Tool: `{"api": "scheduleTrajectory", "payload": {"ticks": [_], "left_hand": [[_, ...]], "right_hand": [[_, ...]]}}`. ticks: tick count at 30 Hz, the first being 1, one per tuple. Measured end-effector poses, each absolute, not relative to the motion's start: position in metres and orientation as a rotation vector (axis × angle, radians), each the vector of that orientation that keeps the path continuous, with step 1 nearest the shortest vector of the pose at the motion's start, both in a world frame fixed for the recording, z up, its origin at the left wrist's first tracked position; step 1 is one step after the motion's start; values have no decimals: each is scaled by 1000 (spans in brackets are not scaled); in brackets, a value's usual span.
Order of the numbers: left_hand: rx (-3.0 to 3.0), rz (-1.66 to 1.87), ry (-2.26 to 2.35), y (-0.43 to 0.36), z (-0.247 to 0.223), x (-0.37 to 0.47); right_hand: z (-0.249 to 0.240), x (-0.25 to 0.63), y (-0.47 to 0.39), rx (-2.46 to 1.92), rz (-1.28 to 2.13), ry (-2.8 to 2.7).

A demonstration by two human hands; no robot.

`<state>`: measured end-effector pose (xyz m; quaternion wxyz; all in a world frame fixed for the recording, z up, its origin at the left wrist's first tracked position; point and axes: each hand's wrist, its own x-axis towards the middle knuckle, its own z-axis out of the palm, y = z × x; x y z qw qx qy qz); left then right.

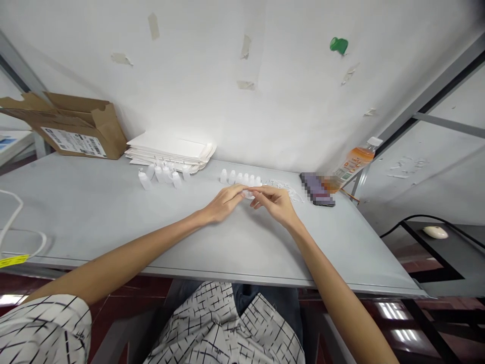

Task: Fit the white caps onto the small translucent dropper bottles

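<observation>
My left hand (pixel 225 203) and my right hand (pixel 278 206) meet over the middle of the table, fingertips touching. Both are closed around a small translucent white plastic bottle (pixel 247 194), mostly hidden by the fingers. Just beyond the fingertips stands a row of several small white bottles (pixel 239 178). By my right hand lies a loose pile of thin white strings or ties (pixel 290 190). Farther left, another group of small white bottles (pixel 158 174) stands together, some with thin pieces sticking up from their tops.
A stack of white sheets or envelopes (pixel 174 146) lies against the wall, beside an open cardboard box (pixel 81 131). On the right are a phone (pixel 317 189) and a tilted orange drink bottle (pixel 352 164). A white cable (pixel 15 217) hangs over the grey table's (pixel 242 247) left side.
</observation>
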<state>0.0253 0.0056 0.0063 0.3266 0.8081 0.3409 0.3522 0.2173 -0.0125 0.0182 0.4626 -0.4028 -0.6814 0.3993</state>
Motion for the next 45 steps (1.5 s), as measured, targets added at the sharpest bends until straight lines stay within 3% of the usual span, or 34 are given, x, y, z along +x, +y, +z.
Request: {"api": "scheduleTrajectory", "payload": {"ticks": [17, 35, 45], "left_hand": [[2517, 786, 1065, 7, -5, 23], [2613, 1171, 830, 13, -9, 22], [1962, 1023, 959, 12, 8, 27]], "right_hand": [[16, 219, -11, -1088, 1143, -1583], [15, 217, -10, -994, 1219, -1423], [10, 218, -6, -964, 1066, -1438]]}}
